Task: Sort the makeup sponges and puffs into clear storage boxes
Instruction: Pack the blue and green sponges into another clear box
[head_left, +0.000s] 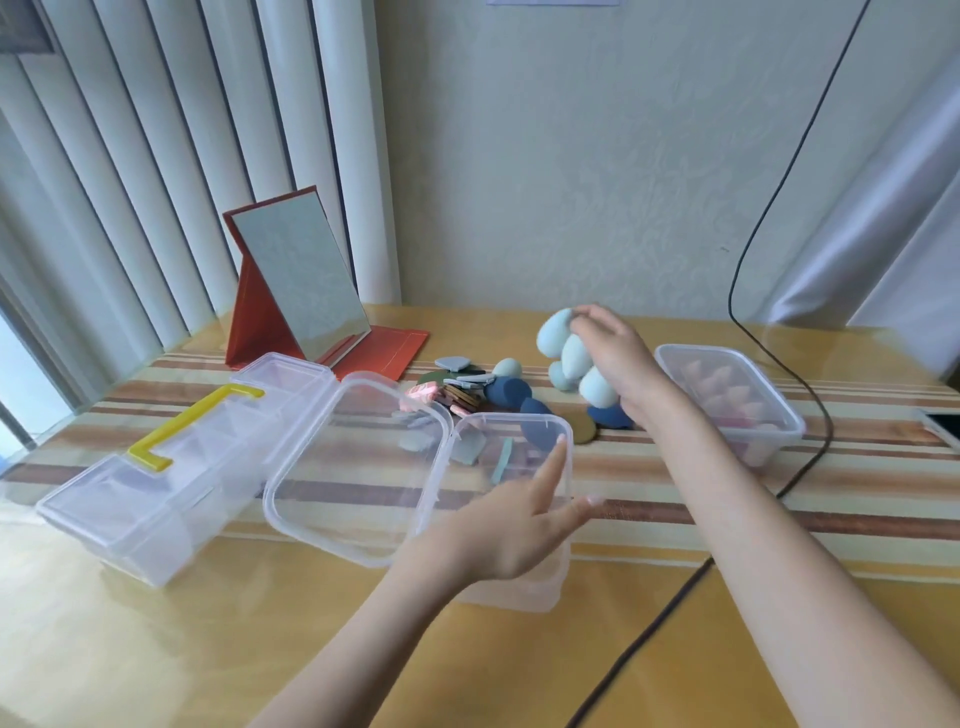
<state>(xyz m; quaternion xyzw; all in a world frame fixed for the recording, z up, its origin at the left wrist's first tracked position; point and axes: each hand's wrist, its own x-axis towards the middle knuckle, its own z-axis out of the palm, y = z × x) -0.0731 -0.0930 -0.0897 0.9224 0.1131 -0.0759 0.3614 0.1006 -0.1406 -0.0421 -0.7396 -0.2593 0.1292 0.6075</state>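
Note:
My right hand (618, 358) grips a bunch of several light blue egg-shaped sponges (571, 358), lifted above the table beside the pile. My left hand (519, 525) rests with straight fingers on the near rim of a clear box (563, 431), whose lid (353, 467) leans against its left side. A few flat grey puffs lie inside that box. A pile of dark blue sponges (506, 392) and flat puffs (462, 382) lies behind the box. At the right, another clear box (779, 415) holds pink sponges.
A clear case with a yellow handle (192, 428) lies at the left. A red folding mirror (301, 291) stands behind it. A black cable (675, 613) runs across the table at the right. A phone (943, 423) lies at the right edge.

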